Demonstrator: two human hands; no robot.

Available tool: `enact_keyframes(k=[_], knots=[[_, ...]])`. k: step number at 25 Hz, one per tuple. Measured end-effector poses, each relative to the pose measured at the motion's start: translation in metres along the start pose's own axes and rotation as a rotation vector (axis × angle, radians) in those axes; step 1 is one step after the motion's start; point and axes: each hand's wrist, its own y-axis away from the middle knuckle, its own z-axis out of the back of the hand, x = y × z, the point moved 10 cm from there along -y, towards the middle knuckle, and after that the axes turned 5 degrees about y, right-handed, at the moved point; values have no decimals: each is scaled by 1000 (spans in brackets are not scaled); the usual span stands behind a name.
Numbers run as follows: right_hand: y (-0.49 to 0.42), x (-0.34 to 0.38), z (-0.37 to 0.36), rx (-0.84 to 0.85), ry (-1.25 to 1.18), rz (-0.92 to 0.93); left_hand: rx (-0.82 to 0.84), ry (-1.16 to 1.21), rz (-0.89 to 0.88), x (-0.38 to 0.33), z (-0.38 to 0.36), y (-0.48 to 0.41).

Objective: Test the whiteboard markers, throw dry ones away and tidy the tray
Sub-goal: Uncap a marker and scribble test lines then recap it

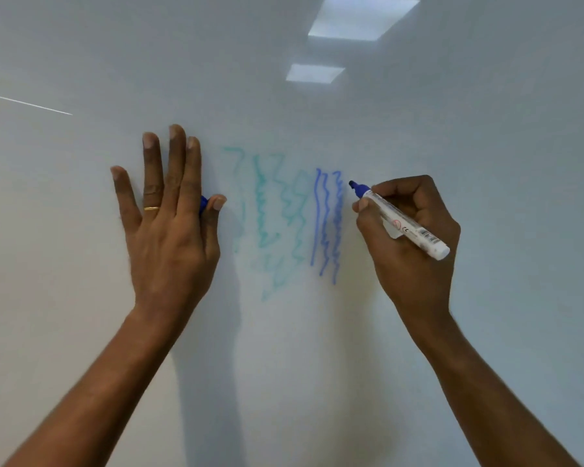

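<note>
My right hand (pixel 408 230) grips an uncapped blue whiteboard marker (pixel 398 220), white-barrelled, its tip pointing up-left just right of fresh blue squiggles (pixel 327 227) on the whiteboard (pixel 317 348). Whether the tip touches the board I cannot tell. Paler teal squiggles (pixel 270 217) lie left of the blue ones. My left hand (pixel 169 214) is raised against the board with four fingers straight, and a blue cap (pixel 203 204) is pinched between its thumb and the side of the hand. The tray is out of view.
The glossy whiteboard fills the whole view and mirrors two ceiling lights (pixel 361 18) at the top. A thin white line (pixel 27 103) runs across the upper left. The board below and to both sides of the scribbles carries no marks.
</note>
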Motion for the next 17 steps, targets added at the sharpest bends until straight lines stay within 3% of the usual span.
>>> enact_keyframes(k=[9,17], knots=[[11,-18,-1,-10,48,42,-32,-17,-22,-2,3,0],[87,-68,5,106,102,-209,-7,6,-16,-6,1,0]])
